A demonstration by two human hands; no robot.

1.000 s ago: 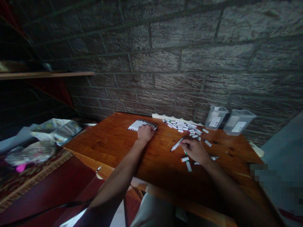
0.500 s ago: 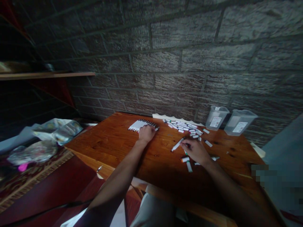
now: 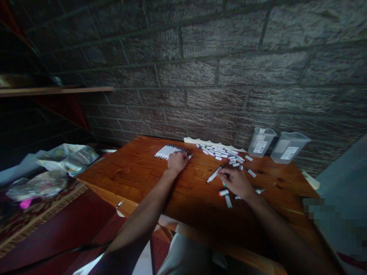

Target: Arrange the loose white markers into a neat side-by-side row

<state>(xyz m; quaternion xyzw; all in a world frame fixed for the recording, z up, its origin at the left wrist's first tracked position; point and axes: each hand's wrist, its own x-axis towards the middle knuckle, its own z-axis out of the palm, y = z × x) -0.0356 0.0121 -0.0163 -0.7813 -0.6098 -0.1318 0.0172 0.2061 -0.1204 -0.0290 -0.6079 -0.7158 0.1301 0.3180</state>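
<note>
My left hand (image 3: pixel 177 162) rests at the right end of a tight row of white markers with dark ends (image 3: pixel 164 151), partly covering it. Its closed fingers are on one marker (image 3: pixel 190 156), whose pale end pokes out to the right. My right hand (image 3: pixel 235 180) is closed in a pinch on another white marker (image 3: pixel 213 175) with dark ends, slanted low over the wood. Close to the right wrist lie loose marker caps, among them an orange-ended cap (image 3: pixel 223 193) and a green-ended cap (image 3: pixel 228 201).
Along the wall, a heap of white caps (image 3: pixel 220 152) lies in front of a wavy white strip (image 3: pixel 200 141). Two clear plastic containers (image 3: pixel 260 144) with labels stand at the back right of the wooden table (image 3: pixel 126 164). Plastic bags (image 3: pixel 69 156) lie off to the left.
</note>
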